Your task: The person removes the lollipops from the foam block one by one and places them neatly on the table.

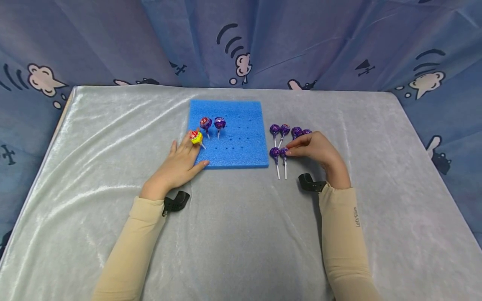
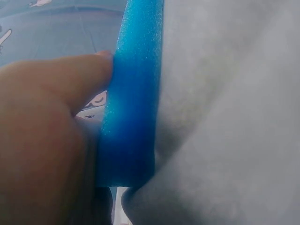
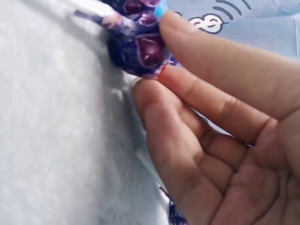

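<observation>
My left hand (image 1: pixel 180 164) rests with spread fingers on the front left corner of a blue foam board (image 1: pixel 244 156). In the left wrist view its thumb (image 2: pixel 89 75) lies against the board's edge (image 2: pixel 133 103). Three lollipops stand in the board: a yellow and red one (image 1: pixel 196 137) beside the left fingers, a red and purple one (image 1: pixel 205 123) and a purple one (image 1: pixel 219 123). Right of the board, my right hand (image 1: pixel 314 148) pinches the head of a purple lollipop (image 3: pixel 140 51) between thumb and fingers. Another purple lollipop (image 1: pixel 275 153) lies just left of it.
Behind the right hand lie more purple lollipops (image 1: pixel 285 129), some partly covered by it. Rows of small holes (image 1: pixel 239 138) mark the board. A pale velvety cloth (image 1: pixel 233 234) covers the table, and a blue patterned curtain (image 1: pixel 301 42) hangs behind.
</observation>
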A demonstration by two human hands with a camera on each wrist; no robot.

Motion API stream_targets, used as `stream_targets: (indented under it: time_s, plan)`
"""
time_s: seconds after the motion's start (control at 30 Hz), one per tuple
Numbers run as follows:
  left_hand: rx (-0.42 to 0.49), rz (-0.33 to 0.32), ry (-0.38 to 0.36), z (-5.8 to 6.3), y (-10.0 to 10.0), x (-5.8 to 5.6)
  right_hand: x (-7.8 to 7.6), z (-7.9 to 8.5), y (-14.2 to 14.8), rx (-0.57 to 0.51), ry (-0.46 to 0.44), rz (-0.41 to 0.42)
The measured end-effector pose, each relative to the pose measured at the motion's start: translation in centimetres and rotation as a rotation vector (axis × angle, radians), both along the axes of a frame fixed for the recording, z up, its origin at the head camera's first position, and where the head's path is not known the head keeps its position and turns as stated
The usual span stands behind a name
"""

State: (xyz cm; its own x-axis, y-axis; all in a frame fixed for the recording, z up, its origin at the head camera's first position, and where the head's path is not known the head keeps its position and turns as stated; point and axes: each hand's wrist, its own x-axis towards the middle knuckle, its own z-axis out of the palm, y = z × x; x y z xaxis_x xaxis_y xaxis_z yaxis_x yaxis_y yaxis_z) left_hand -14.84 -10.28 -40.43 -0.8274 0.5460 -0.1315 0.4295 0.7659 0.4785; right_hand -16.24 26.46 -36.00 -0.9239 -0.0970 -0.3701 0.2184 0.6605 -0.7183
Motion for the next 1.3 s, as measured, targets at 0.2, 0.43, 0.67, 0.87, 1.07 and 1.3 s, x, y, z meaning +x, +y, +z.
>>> stream_targets:
  time_s: [0.2,0.43,0.67,0.87,1.07,1.3]
  plan:
    - [-0.003,0.001,0.005,0.0,0.0,0.0,0.2,0.4,0.3,-0.022,0.029,-0.021]
    - [-0.003,0.007,0.010,0.0,-0.4,-0.1,-0.1,0.7,-0.2,-0.065,0.095,-0.036]
    - [-0.011,0.005,0.015,0.1,-0.2,-0.1,-0.2,0.8,-2.0,-0.196,0.144,-0.049]
    - [-0.022,0.000,0.006,0.2,0.1,-0.1,-0.5,1.0,-4.6,-0.278,0.176,-0.018]
    - [-0.020,-0.004,0.010,0.2,0.2,-0.1,-1.4,1.1,-7.7,-0.276,0.210,0.010]
    - [-0.013,0.011,0.006,0.1,0.0,-0.1,-2.6,0.9,-11.5,-0.288,0.241,0.012]
